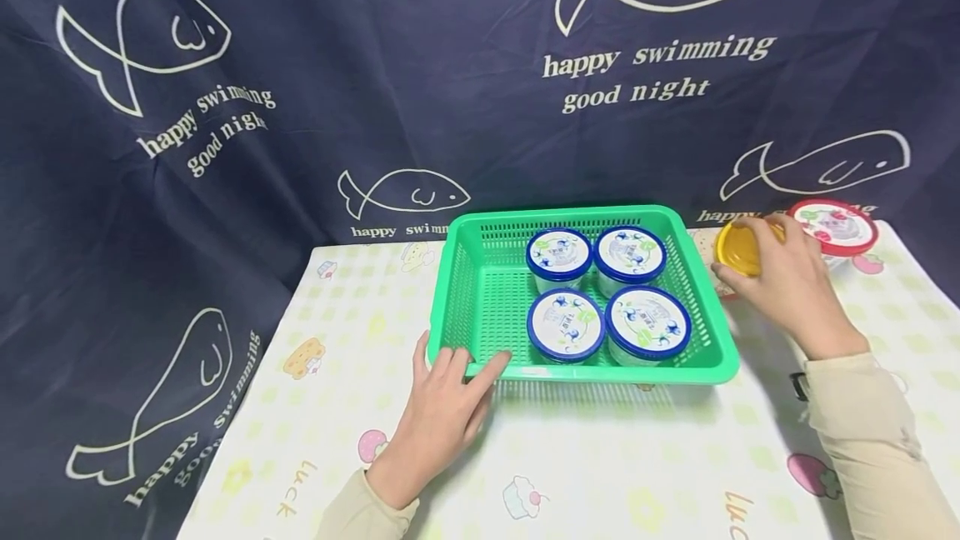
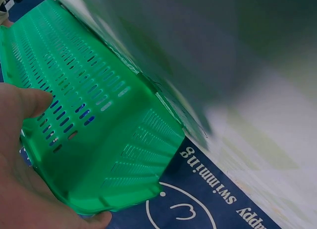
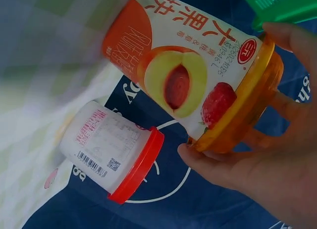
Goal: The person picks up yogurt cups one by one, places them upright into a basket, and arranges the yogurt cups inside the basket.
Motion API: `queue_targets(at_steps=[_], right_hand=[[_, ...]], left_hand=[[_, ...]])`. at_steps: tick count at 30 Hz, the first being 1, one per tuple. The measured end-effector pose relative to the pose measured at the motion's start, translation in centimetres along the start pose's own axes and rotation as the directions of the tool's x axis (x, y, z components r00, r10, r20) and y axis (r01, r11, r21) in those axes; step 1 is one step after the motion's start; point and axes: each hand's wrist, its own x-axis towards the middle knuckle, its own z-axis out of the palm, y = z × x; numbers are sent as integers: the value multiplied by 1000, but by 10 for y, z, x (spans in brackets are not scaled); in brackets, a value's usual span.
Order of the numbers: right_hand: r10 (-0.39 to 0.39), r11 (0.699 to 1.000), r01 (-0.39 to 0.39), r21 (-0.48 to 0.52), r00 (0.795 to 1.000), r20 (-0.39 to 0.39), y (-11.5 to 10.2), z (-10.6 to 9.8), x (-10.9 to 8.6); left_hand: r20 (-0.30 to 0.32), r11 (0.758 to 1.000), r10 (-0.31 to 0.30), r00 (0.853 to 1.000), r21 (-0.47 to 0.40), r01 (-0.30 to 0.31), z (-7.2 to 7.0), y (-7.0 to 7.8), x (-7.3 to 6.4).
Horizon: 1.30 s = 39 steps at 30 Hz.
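Observation:
A green plastic basket (image 1: 480,298) stands on the table, with blue-lidded yogurt cups (image 1: 566,323) grouped in its right part. My left hand (image 1: 442,407) grips the basket's near left corner; in the left wrist view the thumb of that hand (image 2: 20,154) lies against the slotted outer wall. To the right of the basket, my right hand (image 1: 787,282) grips a yogurt cup with a yellow lid (image 1: 738,250) from above. Its label with peach and strawberry pictures (image 3: 178,80) faces the right wrist camera. Thumb and fingers surround the lid's edge.
A red-lidded yogurt cup (image 1: 836,227) stands just right of my right hand, near the table's back edge. Behind the table hangs a dark blue curtain (image 1: 420,65) with fish drawings. A pale patterned cloth (image 1: 570,457) covers the table.

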Motion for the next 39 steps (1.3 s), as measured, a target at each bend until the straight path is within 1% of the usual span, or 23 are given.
queue_targets(at_steps=[4,11,17,21,23,26,30,32,35,39], right_hand=[[-23,1000,23,19,1000,-17,-1,-3,-1],[-51,998,54,33,996,-77,-10,-14,-1],[-40,999,42,26,994,-102,-24,-27,0],[-25,999,28,23,993,-114,-31,-34,-3],[-27,999,29,15,992,-124,-35,-36,-5],[-37,999,39,9,991,-125,-42,-36,-10],[-57,998,58,4,990,-126,-54,-37,-14],[-59,998,59,-5,988,-140,-58,-40,-12],[-66,998,62,-27,983,-171,-64,-48,-9],[-101,995,94,-43,973,-207,-73,-56,-3]], left_hand=[[5,1000,-5,1000,-6,5,-1,0,0],[18,1000,-5,1000,-4,5,-3,0,0],[24,1000,-8,1000,-9,9,-4,-4,2],[22,1000,-9,1000,-9,10,-3,-2,3],[29,1000,-16,999,-1,16,-4,0,0],[36,1000,-27,999,-4,27,-5,3,-8],[28,999,-37,999,-22,38,-6,5,-17],[20,999,-38,999,-19,38,-6,4,-15],[-1,1000,-26,1000,-17,26,-4,4,-9],[-40,999,-12,999,-38,11,-2,3,-1]])
